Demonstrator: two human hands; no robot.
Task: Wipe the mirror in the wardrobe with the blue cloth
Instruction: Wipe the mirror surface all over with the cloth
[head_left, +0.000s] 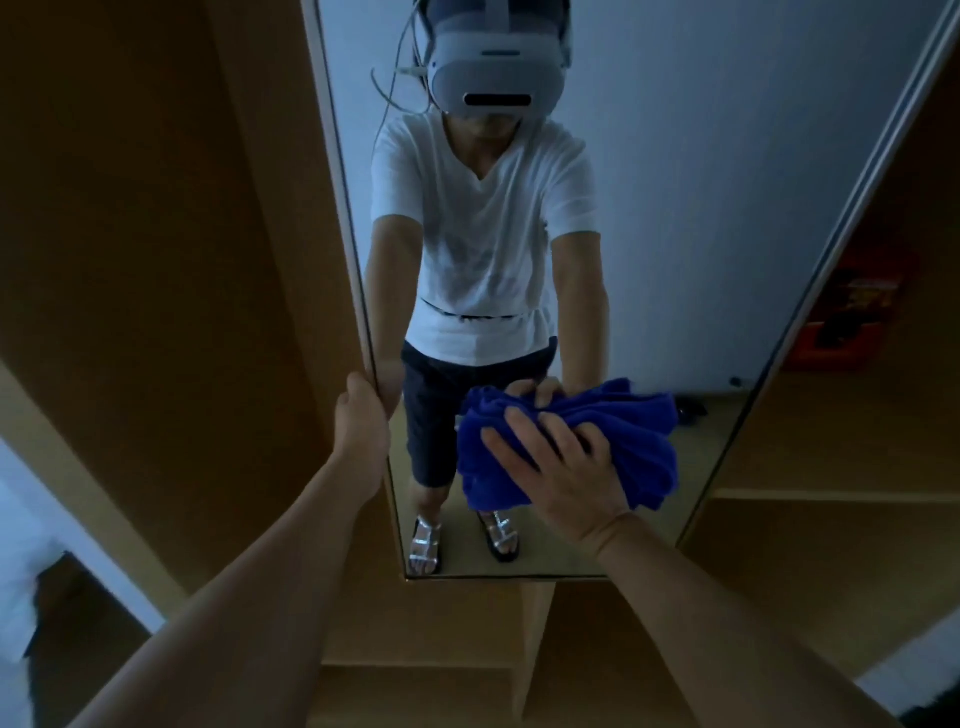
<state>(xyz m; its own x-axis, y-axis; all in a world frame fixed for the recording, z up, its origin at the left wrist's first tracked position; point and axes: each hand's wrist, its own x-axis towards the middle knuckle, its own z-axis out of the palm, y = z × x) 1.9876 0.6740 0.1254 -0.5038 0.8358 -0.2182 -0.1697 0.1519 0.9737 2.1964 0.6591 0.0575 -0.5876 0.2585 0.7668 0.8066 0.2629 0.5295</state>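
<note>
A tall mirror (675, 208) with a pale frame hangs inside the brown wooden wardrobe. My right hand (561, 473) grips a bunched blue cloth (639, 447) and presses it against the lower part of the glass, right of centre. My left hand (361, 415) holds the mirror's left frame edge, fingers curled round it. The glass reflects a person in a white shirt, dark shorts and a headset, together with the cloth and both arms.
Wooden wardrobe panels (156, 234) stand on the left of the mirror. Shelves (831, 493) lie on the right, with a red item (852, 317) on an upper one. A vertical divider (535, 639) and compartments sit below the mirror.
</note>
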